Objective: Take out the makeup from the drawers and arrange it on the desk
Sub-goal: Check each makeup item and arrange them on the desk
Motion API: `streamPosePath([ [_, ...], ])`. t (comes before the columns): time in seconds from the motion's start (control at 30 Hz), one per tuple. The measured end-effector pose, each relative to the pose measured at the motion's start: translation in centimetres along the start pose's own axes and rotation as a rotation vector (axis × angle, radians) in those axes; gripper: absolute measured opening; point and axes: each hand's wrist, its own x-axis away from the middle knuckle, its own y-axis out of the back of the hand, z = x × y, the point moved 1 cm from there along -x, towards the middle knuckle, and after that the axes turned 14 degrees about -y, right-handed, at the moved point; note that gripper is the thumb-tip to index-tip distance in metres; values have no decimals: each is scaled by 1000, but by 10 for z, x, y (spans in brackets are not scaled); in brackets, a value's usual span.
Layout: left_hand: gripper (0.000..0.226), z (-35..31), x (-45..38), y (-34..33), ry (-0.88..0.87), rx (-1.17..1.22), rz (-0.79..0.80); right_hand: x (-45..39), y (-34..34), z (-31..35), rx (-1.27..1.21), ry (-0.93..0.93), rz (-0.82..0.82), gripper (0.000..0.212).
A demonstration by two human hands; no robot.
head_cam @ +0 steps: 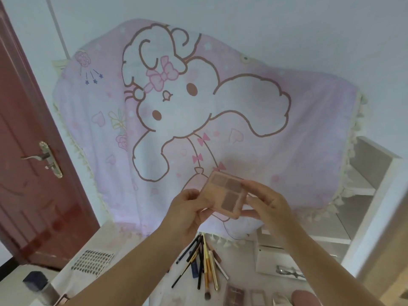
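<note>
A small pink eyeshadow palette [227, 194] with brown pans is held up in front of me, above the desk. My left hand [187, 212] grips its left edge and my right hand [268, 203] pinches its right side. Below, on the white desk [141, 246], lie several makeup brushes and pencils [204, 261] in a loose bundle. More palettes [235, 294] lie at the bottom edge next to a pink round item [303, 298].
A pink cartoon cloth [176, 107] hangs over what stands behind the desk. A red-brown door [28, 162] is at left. White shelves [364, 195] stand at right, with a metal eyelash curler [289, 271] near them. A dark box [35, 280] sits at lower left.
</note>
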Motion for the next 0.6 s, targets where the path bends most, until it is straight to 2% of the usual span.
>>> streamPosePath([
  [0.03,22,5,3,-2,-2,-44,3,-1,-4,-6,-101,-98,13,45],
  [0.13,24,16,9,-4,1,-95,45,-6,-6,-17,-52,-150,-133,31],
  [0.2,22,17,10,3,52,-97,107,-10,2,-23,-114,-222,-157,26],
  [0.3,10,8,5,16,187,-92,250,-16,17,-18,37,-267,-11,20],
  [0.4,11,1,3,11,264,-223,401,-24,17,1,283,-271,139,22],
  [0.47,11,-2,1,0,237,-254,377,-32,16,16,365,-218,99,19],
  [0.53,15,-8,-6,-8,202,-218,273,-36,15,32,497,-113,42,4],
  [0.6,18,-16,-16,-15,142,-229,208,-39,17,42,695,-26,120,32],
])
